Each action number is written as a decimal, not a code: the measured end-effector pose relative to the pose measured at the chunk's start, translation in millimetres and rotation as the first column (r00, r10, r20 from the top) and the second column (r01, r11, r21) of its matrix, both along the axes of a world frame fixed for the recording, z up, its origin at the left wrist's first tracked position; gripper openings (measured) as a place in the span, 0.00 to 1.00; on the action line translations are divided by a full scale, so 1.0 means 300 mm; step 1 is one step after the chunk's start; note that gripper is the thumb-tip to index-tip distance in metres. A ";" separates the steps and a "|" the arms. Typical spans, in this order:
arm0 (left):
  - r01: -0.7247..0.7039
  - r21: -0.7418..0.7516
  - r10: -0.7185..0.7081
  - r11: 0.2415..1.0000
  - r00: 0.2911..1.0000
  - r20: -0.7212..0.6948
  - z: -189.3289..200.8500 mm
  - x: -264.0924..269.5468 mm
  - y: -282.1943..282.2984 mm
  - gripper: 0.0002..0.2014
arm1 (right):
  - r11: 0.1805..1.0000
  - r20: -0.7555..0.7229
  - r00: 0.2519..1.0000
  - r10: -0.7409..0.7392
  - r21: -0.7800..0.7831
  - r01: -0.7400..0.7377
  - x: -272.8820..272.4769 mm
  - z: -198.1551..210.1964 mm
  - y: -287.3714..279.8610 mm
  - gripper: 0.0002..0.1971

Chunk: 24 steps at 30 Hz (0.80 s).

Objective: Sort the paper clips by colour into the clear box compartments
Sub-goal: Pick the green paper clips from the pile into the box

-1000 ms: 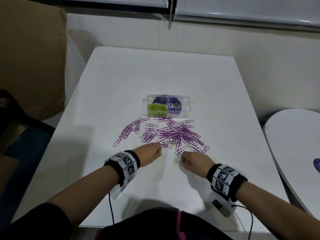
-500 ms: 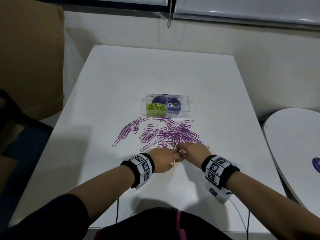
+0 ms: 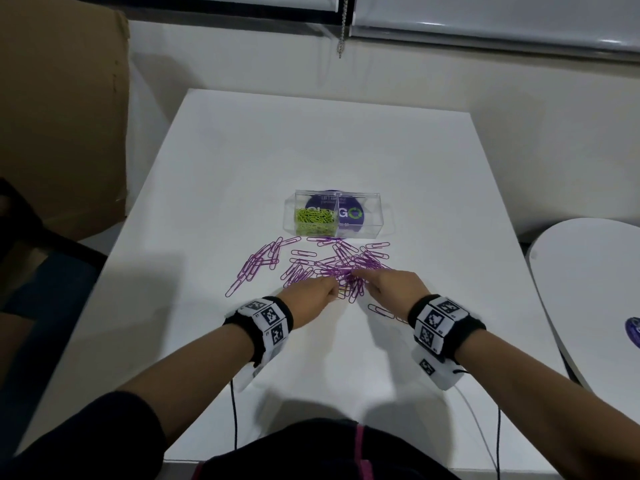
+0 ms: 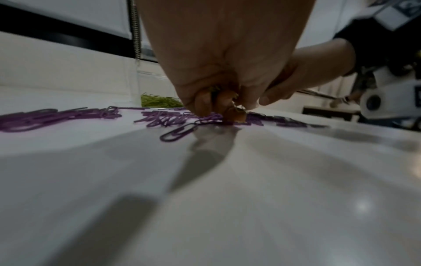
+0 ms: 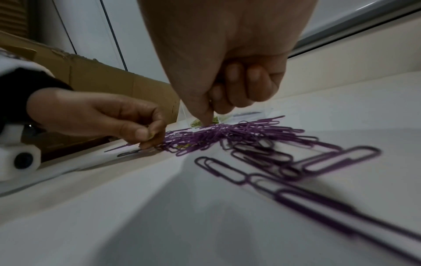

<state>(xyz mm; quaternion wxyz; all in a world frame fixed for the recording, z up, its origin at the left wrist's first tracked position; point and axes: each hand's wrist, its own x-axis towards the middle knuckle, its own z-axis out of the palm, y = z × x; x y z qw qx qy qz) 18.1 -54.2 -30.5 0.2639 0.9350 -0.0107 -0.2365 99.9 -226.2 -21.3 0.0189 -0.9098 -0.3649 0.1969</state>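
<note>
The clear box (image 3: 375, 216) stands mid-table; its left compartment holds green clips (image 3: 313, 220), and the right one shows only a purple label. A spread pile of purple clips (image 3: 341, 263) lies in front of it. My left hand (image 3: 330, 292) is at the pile's near edge with fingers curled, pinching green clips (image 4: 215, 88), also seen as a greenish bit (image 5: 150, 135) between thumb and finger. My right hand (image 3: 358, 271) presses one straight digit (image 5: 206, 117) down onto the pile, other fingers curled, nothing seen held. A green clip (image 3: 343, 292) lies on the table between my hands.
A tall cardboard sheet (image 3: 62, 116) leans at the left. At the right stands a round white table (image 3: 588, 289) with a purple object (image 3: 633, 332) on it. A few purple clips (image 3: 381, 310) lie beside my right wrist. Wrist cables hang over the near table edge.
Both hands have moved forward from the bare table into the near edge of the purple pile. The left hand moved right, to the spot where a green clip lay.
</note>
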 end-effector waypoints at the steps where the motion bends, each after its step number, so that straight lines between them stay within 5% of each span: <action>1: -0.010 -0.009 0.011 1.000 1.000 0.012 0.003 0.007 0.004 0.11 | 1.000 0.007 1.000 0.019 -0.010 -0.019 0.001 0.000 0.015 0.21; 4: -0.013 0.001 0.013 1.000 0.999 0.042 0.001 0.023 0.016 0.23 | 0.999 0.031 0.999 0.033 -0.035 -0.031 0.006 -0.009 0.025 0.19; 10: -0.112 0.042 0.106 0.993 0.985 0.137 -0.010 0.048 0.010 0.10 | 0.998 0.034 0.998 -0.055 -0.024 0.056 0.006 -0.010 -0.059 0.16; 17: -0.007 0.158 -0.011 0.987 0.994 0.108 -0.026 0.076 -0.015 0.15 | 0.987 0.037 0.987 -0.156 0.043 0.154 0.011 -0.008 -0.026 0.13; 24: -0.036 0.144 0.016 0.989 0.990 0.141 -0.008 0.066 0.012 0.11 | 0.981 -0.047 0.980 -0.191 -0.052 0.189 0.024 -0.019 0.059 0.14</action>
